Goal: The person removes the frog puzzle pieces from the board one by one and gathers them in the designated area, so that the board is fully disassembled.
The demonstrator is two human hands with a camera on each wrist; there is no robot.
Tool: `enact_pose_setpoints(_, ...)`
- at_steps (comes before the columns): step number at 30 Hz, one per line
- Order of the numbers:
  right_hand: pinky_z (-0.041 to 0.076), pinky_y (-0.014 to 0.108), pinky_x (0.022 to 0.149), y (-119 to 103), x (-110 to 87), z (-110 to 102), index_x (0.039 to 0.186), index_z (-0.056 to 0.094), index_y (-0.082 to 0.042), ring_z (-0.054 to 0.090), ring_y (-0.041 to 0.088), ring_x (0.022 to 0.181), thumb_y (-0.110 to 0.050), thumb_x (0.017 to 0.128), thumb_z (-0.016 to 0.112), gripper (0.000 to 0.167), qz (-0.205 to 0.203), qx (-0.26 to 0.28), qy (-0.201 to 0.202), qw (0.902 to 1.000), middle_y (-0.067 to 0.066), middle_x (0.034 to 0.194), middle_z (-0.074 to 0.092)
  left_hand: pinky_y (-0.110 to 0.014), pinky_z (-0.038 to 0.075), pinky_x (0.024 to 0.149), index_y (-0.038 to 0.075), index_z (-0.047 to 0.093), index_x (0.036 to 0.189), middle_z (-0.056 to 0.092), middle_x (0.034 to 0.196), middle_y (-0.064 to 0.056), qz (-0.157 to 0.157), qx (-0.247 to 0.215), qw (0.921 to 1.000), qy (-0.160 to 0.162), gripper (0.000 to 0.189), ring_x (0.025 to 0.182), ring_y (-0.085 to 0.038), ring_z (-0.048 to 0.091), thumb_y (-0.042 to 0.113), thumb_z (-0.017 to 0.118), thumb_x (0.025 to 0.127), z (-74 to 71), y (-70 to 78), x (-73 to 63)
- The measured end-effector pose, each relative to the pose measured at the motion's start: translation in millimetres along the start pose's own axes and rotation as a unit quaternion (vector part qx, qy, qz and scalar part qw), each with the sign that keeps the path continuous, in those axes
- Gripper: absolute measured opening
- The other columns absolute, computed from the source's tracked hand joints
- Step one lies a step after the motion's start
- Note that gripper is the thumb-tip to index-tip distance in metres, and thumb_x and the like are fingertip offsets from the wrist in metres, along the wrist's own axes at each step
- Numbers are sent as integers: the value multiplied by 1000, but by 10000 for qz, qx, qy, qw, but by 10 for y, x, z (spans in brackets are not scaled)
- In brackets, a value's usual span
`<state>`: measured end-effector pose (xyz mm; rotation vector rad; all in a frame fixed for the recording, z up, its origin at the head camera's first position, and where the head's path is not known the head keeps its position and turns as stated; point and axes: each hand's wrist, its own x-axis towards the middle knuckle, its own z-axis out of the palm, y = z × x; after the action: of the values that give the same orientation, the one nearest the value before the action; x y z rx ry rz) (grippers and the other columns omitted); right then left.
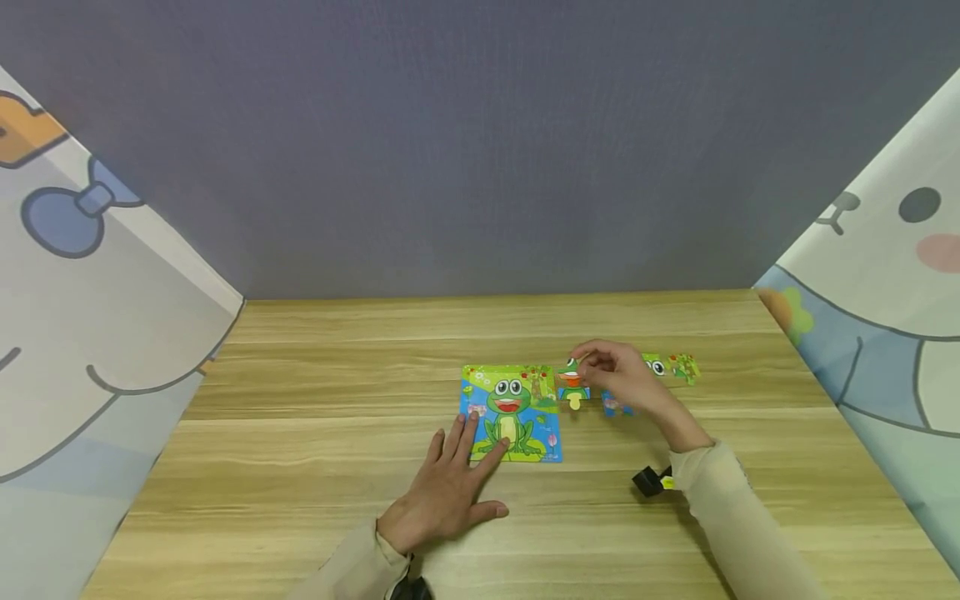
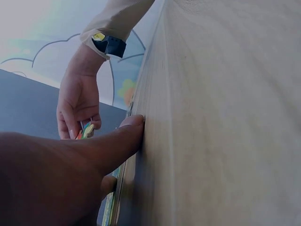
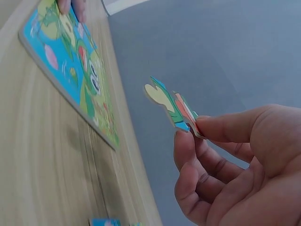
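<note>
Cardboard puzzle piece (image 1: 573,385): thin, light, stiff; pinched at one edge by right hand (image 1: 618,375), above tabletop (image 1: 315,375) beside frog board (image 1: 512,412). Left hand (image 1: 446,492) flat, steadying board.

Left wrist: thumb (image 2: 120,141) pressed down.

Right wrist: piece (image 3: 171,109) held edge-on between fingertips (image 3: 207,129); bends if squeezed.

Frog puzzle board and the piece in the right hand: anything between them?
Only bare wooden table, per the head view; the frog-printed puzzle piece is held just right of the square frog puzzle board.
</note>
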<state>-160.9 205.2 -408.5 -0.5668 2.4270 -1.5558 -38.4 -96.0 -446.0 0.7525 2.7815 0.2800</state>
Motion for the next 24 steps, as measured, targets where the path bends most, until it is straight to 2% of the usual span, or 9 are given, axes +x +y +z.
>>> enact_pose_setpoints(9,59,34,71,129,-120,-195,124,60,8,67,7,79,-8,101,58,28,215,-135,130,9996,21,97,68,-66,25,117,26,29,159,6,167,-29,39,-80,10000,43,78,155,-46,12,61,55,94,-22,7,-14)
enact_pose_setpoints(18,58,30,70,238,-243,-337,122,60,11,67,4,77,-2,99,58,27,209,-179,232,9994,15,95,70,-65,25,118,27,29,159,6,167,-28,-21,-15,10000,-33,79,156,-45,10,63,55,93,-26,13,-13)
enact_pose_setpoints(24,56,28,67,317,-317,-425,123,60,9,66,3,77,-4,99,59,28,368,-282,328,9984,-1,91,70,-67,24,117,26,30,159,6,166,-29,34,-92,9999,27,79,155,-47,10,62,56,93,-7,3,-3)
